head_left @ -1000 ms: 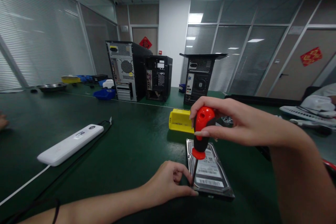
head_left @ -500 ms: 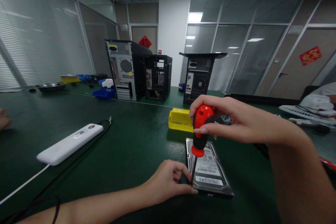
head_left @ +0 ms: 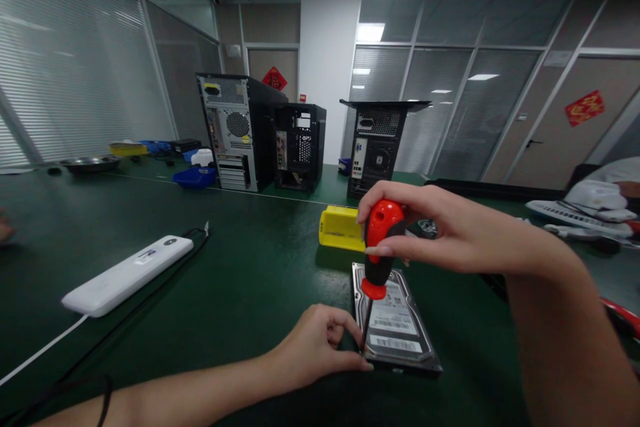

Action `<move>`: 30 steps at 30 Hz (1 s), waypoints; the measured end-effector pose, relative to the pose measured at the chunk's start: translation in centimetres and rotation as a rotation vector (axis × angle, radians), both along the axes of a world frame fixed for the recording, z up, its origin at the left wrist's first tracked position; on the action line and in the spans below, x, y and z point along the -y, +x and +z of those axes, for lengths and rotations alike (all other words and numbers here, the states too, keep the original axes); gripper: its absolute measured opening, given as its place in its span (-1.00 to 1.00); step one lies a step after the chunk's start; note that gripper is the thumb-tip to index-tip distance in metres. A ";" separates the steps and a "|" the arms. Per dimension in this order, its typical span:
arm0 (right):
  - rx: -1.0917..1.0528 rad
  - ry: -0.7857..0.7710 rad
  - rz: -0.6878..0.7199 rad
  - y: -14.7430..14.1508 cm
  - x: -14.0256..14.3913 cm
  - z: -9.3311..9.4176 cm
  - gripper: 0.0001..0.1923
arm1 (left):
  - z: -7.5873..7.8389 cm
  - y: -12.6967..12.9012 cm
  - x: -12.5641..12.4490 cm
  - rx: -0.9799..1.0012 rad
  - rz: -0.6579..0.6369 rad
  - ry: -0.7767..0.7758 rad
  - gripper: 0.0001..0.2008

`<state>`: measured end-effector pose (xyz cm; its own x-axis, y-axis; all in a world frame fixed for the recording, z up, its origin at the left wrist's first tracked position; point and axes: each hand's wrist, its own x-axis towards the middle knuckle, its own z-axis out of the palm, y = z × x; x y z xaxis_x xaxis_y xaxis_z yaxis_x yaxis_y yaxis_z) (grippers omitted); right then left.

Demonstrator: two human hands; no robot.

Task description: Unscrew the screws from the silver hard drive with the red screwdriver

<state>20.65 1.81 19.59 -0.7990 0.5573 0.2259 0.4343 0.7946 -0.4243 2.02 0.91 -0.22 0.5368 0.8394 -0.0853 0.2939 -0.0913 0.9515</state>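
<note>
Silver-and-black rectangular metal hard drive (head_left: 395, 317), its white paper label facing up, lies flat on the dark green table (head_left: 240, 280) before the person. Above it, the right hand (head_left: 453, 227) has its grip wrapped about the fat red-and-black handle of a stubby screwdriver (head_left: 377, 270), thumb on the near side. The thin dark shaft slants down to the drive's near left corner. There the left hand (head_left: 320, 343) brings index finger and thumb round the tip; whether its grip pinches shaft or casing, I cannot tell, and any screw is hidden.

Over the past second hardly anything has changed: both hands and the screwdriver hold the same pose, while the whole view slides slightly left. I judge that the work remains at this one corner.

Just beyond the drive sits an open yellow plastic bin (head_left: 333, 241), with small dark bits on its floor, too small to name. Farther off, left of centre, stands an open blue plastic bin (head_left: 195, 178); a white object (head_left: 203, 157) shows above it, inside or behind, I cannot say. At far left rests a shiny round metal bowl (head_left: 90, 167), contents not visible.
</note>
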 end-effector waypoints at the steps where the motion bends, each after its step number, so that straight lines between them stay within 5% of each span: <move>1: 0.001 0.000 -0.003 0.0 0.0 0.0 -0.75 | 0.0 0.0 0.0 0.001 0.000 0.001 -0.65; 18: -0.002 0.144 -0.046 -1.0 -0.1 -0.3 -0.63 | 0.0 0.0 0.0 -0.036 0.009 0.016 -0.64; 30: -0.023 0.161 -0.043 -0.7 -0.5 -0.5 -0.73 | -0.1 0.1 -0.1 -0.019 0.020 -0.006 -0.66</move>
